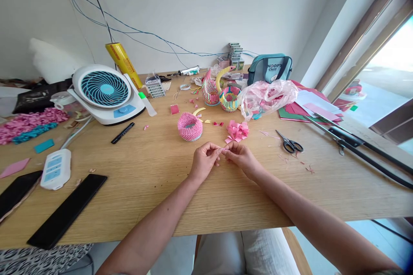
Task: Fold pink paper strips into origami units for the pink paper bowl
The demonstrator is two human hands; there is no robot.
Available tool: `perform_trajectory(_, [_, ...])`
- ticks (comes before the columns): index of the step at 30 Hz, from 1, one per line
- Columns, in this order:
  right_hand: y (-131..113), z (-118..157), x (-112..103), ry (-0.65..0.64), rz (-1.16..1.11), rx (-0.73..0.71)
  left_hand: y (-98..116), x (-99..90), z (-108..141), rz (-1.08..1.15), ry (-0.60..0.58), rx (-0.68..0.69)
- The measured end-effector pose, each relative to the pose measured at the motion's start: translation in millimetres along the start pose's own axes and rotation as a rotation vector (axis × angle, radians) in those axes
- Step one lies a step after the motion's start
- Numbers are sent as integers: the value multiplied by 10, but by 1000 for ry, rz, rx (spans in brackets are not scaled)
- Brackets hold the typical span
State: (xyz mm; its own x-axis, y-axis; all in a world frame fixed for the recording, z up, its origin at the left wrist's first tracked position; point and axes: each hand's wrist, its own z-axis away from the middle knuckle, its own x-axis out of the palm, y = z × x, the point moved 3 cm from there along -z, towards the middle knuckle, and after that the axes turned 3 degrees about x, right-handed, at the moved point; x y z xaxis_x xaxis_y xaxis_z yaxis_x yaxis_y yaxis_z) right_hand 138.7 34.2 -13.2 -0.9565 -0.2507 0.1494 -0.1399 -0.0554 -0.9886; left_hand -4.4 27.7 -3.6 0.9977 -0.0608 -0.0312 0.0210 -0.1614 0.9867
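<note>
Pinched btwn thumb & index fingertips of both hands: a small pink paper slip (223, 149), mostly hidden by the fingers, near the middle of a wooden table (138, 197); L hand (204, 161) & R hand (240, 157) are both closed on it, fingertips almost meeting; just beyond R hand lies a loose heap of pink paper strips (237, 130).

Containers: just beyond L hand, a pink bowl (189, 127) of folded paper pcs stands upright, mouth up, w/ a curved yellow strip (198, 111) by its rim; farther back, a pink-and-green bowl (210, 93) stands beside a multicolored bowl (229, 99) w/ a curved yellow neck (220, 78); to their R, a clear plastic bag (274, 91) w/ pink pcs showing thru; behind it, a blue-gray bag (270, 68) marked "Chill", contents hidden.

Pose: bare forearms come up from the bottom edge & angle inward, wrists bent slightly, other fingers curled under; can't tell if the hands touch the tabletop.

Farther out: black scissors (290, 142) lie R of R hand, blades apart; a black marker (123, 133) lies well L of L hand; a white fan (106, 90) stands back L.
</note>
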Motion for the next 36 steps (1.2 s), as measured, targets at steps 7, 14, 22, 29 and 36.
perform_trajectory(7, [-18, 17, -10, 38, -100, 50, 60, 47, 37, 181, 0, -143])
perform_trajectory(14, [-12, 34, 11, 10, -168, 56, 46, 67, 32, 132, 36, -107])
perform_trajectory(22, [-32, 56, 42, -8, -221, 60, 74, 92, 69, 258, 46, -177])
perform_trajectory(29, [-27, 63, 38, -1, -206, 61, -2, 81, 78, 371, 24, -270])
perform_trajectory(36, [-46, 83, 40, 9, -211, 69, 20, 86, 73, 391, -43, -290])
